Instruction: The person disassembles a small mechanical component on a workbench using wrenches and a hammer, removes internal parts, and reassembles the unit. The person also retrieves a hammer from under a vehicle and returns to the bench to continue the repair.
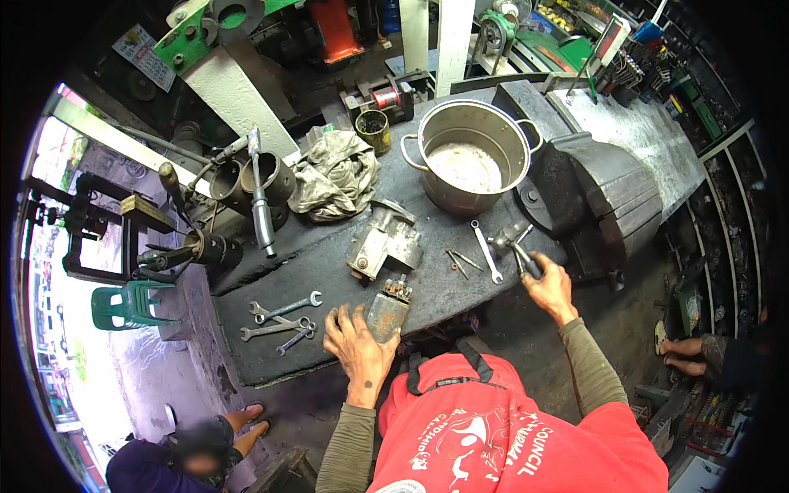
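Note:
My left hand (362,349) has its fingers spread beside a small rusty metal housing (388,314), with the thumb against its near end. Studs and fittings top that housing's far end. Just beyond it lies a larger cast metal pump-like body (385,242) with a round flange. My right hand (549,289) is closed around the dark handle of a hammer (503,239), its metal head resting on the bench. Left of the hammer are a combination wrench (486,251) and some thin bolts or pins (467,260). Several wrenches (283,320) lie to the left of my left hand.
The dark bench (329,271) bears a big two-handled pot (468,156), a crumpled rag (335,175), metal cylinders (279,181) holding tools, and a large bench vise (604,189). A green plastic chair (127,306) stands left. Other people are at lower left and far right.

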Motion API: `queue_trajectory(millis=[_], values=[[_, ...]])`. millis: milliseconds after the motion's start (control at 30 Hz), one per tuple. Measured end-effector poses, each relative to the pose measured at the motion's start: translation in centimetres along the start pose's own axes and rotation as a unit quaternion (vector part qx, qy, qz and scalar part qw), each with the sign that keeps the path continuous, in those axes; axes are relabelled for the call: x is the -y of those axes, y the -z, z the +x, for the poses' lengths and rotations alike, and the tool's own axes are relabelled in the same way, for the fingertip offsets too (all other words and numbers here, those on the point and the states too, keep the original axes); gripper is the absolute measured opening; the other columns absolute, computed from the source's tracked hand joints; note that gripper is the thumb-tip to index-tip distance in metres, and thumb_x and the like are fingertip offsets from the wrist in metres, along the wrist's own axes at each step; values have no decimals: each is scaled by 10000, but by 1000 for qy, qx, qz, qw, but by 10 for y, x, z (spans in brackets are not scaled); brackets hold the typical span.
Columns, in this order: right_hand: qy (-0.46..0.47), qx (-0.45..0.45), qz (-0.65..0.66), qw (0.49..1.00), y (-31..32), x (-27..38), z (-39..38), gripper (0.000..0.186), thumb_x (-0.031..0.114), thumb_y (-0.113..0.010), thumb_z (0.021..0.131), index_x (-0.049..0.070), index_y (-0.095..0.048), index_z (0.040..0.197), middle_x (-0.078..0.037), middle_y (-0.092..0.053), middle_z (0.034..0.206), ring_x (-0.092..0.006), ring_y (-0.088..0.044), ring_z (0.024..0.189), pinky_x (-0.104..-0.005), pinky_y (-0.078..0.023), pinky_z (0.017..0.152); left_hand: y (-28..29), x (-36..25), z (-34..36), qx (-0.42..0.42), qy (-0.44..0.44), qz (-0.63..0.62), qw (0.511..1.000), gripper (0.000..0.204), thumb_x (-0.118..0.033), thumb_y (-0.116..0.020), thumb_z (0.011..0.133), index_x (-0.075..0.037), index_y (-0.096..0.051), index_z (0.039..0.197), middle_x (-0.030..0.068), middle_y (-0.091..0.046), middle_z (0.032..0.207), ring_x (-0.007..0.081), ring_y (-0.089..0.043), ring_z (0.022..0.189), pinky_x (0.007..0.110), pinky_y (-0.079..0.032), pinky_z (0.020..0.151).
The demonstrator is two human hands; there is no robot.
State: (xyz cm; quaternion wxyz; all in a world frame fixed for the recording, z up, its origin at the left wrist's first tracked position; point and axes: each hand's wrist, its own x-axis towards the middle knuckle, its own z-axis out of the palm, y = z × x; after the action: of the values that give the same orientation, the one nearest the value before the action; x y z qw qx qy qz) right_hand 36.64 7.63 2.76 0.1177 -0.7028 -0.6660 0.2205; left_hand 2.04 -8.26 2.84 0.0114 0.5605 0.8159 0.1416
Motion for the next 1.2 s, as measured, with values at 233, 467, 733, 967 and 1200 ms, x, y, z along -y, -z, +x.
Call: queue_trajectory(millis=[233,467,733,967,1200], values=[[108,-72,-64,989,-13,-17,51,455,240,-748,901,69,-641,1309,-214,-736,1092,-439,-712,1009,-537,-564,852,-39,-24,28,180,6,20,983,880,-429,-907,709,67,-549,1341,217,-659,1272,349,-630,1185,446,-434,1046],[143,-99,-168,970,-29,-17,77,395,260,-768,895,80,-751,1246,-164,-616,1255,-350,-592,1155,-470,-461,933,-34,-8,41,193,96,-127,968,817,-357,-896,628,46,-600,1273,297,-721,1177,478,-709,1070,512,-570,963],[180,-46,-59,981,-35,-7,22,452,145,-754,874,53,-667,1308,-202,-573,1255,-393,-556,1173,-487,-450,988,-16,-22,19,8,119,-436,892,899,-220,-1016,631,19,-544,1358,146,-733,1205,200,-722,1074,352,-590,965],[204,-3,66,977,-31,28,-33,465,118,-762,871,78,-680,1327,-216,-588,1223,-399,-584,1155,-473,-482,994,-62,-47,23,-78,126,-480,865,898,-135,-1008,660,-24,-490,1385,113,-691,1221,208,-686,1099,364,-575,978],[120,-6,114,986,-28,27,-42,469,89,-726,893,64,-663,1356,-214,-578,1217,-412,-600,1130,-470,-494,988,-78,-34,4,-85,86,-426,897,947,-198,-1026,655,-55,-461,1401,161,-624,1340,289,-644,1207,422,-538,1054]])
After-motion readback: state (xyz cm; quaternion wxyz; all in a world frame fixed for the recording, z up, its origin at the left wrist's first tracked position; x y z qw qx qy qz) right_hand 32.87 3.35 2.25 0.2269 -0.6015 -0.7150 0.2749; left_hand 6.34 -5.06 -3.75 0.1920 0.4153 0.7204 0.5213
